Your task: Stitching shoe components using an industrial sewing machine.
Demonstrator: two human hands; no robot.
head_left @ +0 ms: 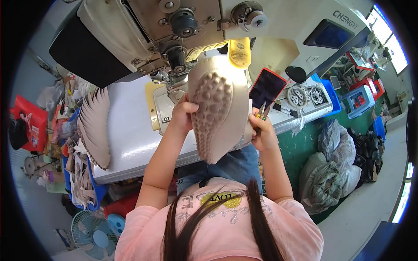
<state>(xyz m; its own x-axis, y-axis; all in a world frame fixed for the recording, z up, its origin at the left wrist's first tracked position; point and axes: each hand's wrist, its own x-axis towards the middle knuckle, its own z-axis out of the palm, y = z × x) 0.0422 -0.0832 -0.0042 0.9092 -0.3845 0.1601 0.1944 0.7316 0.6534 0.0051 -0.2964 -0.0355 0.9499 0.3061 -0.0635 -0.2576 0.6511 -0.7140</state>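
Observation:
A beige shoe (228, 108) with a knobbly, studded sole is lifted in front of the sewing machine, its sole turned to the left and toward me. My left hand (183, 114) grips the sole's left edge, thumb pressed on the studs. Around the shoe's right side my right hand (263, 132) is closed, with some of its fingers hidden behind the shoe. Small thread snips (262, 112) with yellow and green parts show at the right fingertips; whether that hand also grips them I cannot tell. Behind the shoe stands the industrial sewing machine (152, 35), its lamp shining on the shoe's top.
On the white table (130, 113) lies a beige ridged piece (96, 128) at left. A red-edged phone (268, 88) and a tray of bobbins (307, 95) are at right. A blue bin (100, 193) of scraps hangs at left; stuffed bags (331, 165) stand on the green floor.

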